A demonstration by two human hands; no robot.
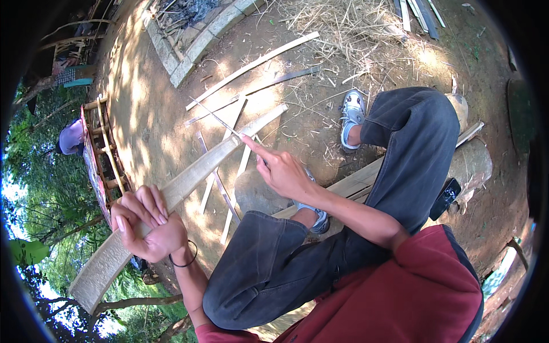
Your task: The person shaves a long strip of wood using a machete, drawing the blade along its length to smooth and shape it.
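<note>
My left hand [150, 223] is closed round a long, flat, pale bamboo strip [197, 171]. The strip slants from the lower left up to the middle of the view, its near end broad and rough-faced. By its far part is my right hand [280, 168], index finger stretched out to the strip and the other fingers curled. From that fingertip a long thin pointed piece [214, 116] runs up and left across the strip's edge. Whether it is a narrow blade or a sliver I cannot tell; any part inside the right hand is hidden.
Several more strips [257, 63] lie on the dirt ahead, near a heap of shavings [337, 26]. A stone-edged fire pit [211, 34] lies beyond. Between my legs are a rounded stone [257, 191] and long planks [357, 178]; a log [472, 168] is at the right.
</note>
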